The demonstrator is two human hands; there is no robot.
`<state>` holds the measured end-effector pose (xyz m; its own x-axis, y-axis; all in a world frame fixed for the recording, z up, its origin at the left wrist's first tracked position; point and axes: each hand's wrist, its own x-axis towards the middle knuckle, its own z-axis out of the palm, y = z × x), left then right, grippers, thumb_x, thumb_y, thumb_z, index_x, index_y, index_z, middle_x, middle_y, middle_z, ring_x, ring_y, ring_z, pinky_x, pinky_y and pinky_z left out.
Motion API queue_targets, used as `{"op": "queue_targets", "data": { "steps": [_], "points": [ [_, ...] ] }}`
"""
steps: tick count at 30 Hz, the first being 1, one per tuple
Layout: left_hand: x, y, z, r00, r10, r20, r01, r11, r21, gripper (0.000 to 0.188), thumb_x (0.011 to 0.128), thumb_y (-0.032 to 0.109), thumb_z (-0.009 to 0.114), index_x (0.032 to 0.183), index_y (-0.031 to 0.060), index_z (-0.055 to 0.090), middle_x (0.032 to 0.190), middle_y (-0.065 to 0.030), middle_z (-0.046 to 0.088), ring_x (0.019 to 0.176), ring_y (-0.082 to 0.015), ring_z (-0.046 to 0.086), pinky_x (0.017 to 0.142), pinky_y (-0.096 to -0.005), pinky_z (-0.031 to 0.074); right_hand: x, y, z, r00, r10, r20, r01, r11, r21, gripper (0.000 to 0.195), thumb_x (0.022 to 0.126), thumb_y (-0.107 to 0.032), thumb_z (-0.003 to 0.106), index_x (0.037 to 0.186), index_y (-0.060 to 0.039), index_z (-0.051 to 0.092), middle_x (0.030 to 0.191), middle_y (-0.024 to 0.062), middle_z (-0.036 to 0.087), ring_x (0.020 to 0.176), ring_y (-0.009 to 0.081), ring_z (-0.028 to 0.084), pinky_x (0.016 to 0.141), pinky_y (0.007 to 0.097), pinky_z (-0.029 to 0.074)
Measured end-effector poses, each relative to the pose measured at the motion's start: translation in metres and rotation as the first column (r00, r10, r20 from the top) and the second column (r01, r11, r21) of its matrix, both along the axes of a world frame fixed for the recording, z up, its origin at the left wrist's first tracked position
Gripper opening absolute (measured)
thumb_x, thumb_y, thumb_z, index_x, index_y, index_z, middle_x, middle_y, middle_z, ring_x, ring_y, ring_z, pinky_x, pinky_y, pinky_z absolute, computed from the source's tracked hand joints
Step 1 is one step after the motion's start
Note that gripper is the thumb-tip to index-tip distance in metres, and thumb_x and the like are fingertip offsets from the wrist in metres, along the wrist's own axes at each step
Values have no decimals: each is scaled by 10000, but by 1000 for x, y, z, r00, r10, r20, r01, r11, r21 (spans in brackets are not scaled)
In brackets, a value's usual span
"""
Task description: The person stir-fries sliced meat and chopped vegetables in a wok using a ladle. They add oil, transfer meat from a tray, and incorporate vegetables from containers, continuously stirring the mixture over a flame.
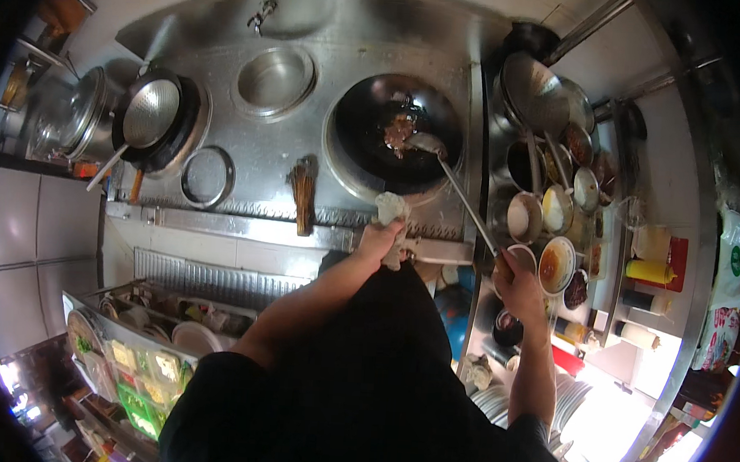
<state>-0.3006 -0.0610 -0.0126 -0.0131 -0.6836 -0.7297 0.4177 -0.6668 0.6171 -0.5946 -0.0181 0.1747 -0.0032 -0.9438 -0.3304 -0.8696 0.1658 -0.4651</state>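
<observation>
A black wok (371, 113) rests on the right burner of the steel range, with brown food (399, 131) and glossy liquid at its bottom. My right hand (519, 284) is closed on the wooden grip of a long-handled ladle (470, 202), whose bowl lies in the wok against the food. At the wok's near edge my left hand (379, 239) grips a pale crumpled cloth (392, 208); the wok's near handle cannot be seen under it. Left of the wok, a bamboo wok brush (303, 195) lies at the range's front edge.
A perforated strainer (151, 115) lies over a dark wok at the left. A round steel pot (274, 82) is set in the range, near a metal ring (207, 176). Bowls of seasonings (557, 265) crowd the right counter, below large strainers (531, 88). Stacked plates (573, 396) stand nearer me.
</observation>
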Motion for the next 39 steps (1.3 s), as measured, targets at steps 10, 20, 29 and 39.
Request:
{"op": "queue_targets", "data": {
  "steps": [10,20,29,39],
  "points": [
    [5,-12,-44,996,-20,82,21,1000,-10,394,934,307,768,1026,-63,667,767,-128,667,496,-274,661,419,-402,541,1,6,-3,999,3,42,4,984,-178,583,937,-190,690,1492,-84,547,1151,247,723,1071,433,698,905,478,562],
    [-3,-2,-28,996,-50,73,54,997,-62,464,909,329,784,1087,-87,684,840,-167,704,524,-294,686,431,-399,579,5,10,18,998,-1,-60,6,997,78,534,937,-195,679,1458,-117,587,1114,238,732,1042,443,696,892,511,564],
    [5,5,-72,949,-173,262,179,984,2,433,919,338,783,1040,-70,701,937,-168,724,678,-276,736,467,-417,612,18,-3,-40,971,144,-191,-146,989,3,544,962,-281,637,1493,-204,548,1032,251,728,948,477,693,846,586,553],
    [0,-6,-48,1000,-23,22,22,999,31,348,932,282,779,1035,-42,705,911,-118,703,658,-266,709,471,-406,598,52,-57,-124,936,136,-324,-164,985,-62,666,938,-290,678,1568,-230,473,1045,236,747,949,443,718,867,554,568]
  ]
}}
